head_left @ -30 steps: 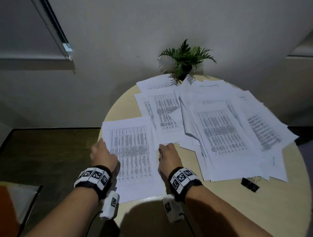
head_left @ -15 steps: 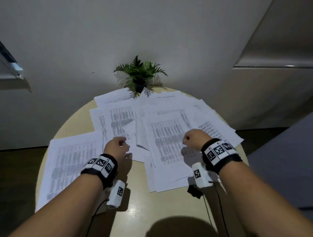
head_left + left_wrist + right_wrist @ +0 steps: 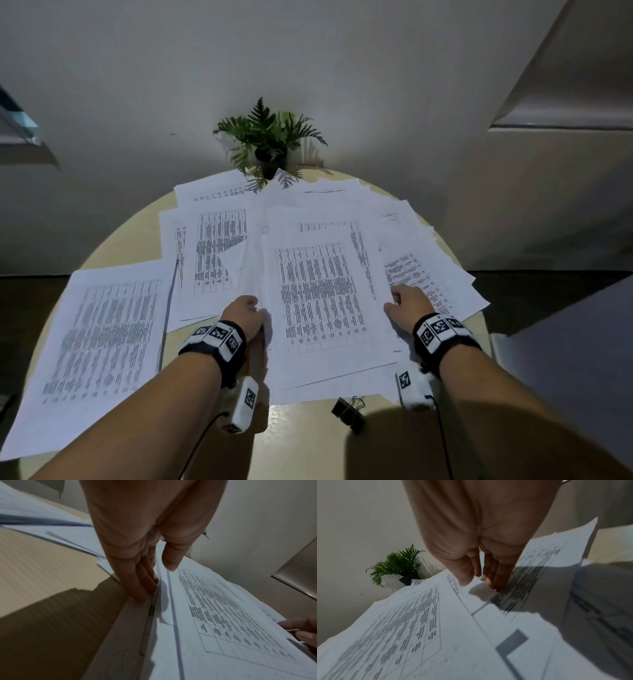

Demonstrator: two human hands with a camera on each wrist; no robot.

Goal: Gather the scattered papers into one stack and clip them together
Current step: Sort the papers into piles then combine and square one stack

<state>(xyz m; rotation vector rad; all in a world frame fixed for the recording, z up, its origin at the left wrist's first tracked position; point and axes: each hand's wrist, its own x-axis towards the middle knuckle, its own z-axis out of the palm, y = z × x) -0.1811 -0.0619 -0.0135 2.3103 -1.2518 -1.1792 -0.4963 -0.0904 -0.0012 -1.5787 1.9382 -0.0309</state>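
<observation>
Printed sheets lie scattered over a round beige table (image 3: 308, 445). A separate stack (image 3: 102, 329) sits at the left, and a middle pile (image 3: 325, 294) overlaps several more sheets (image 3: 428, 274). My left hand (image 3: 255, 306) (image 3: 154, 577) is at the pile's left edge: straight fingers (image 3: 142, 588) lie against the edge and the thumb hovers just above the top sheet. My right hand (image 3: 394, 301) (image 3: 479, 581) pinches the pile's right edge, thumb on top and fingers below. A black binder clip (image 3: 347, 409) lies on the bare table in front of the pile.
A small potted fern (image 3: 270, 140) stands at the table's far edge against the wall, its fronds over the rearmost sheets. Papers overhang the table's left and right rims. Dark floor surrounds the table.
Both hands left the left stack and moved right to the middle pile, then spread to its left and right edges. My view swung right with them.
</observation>
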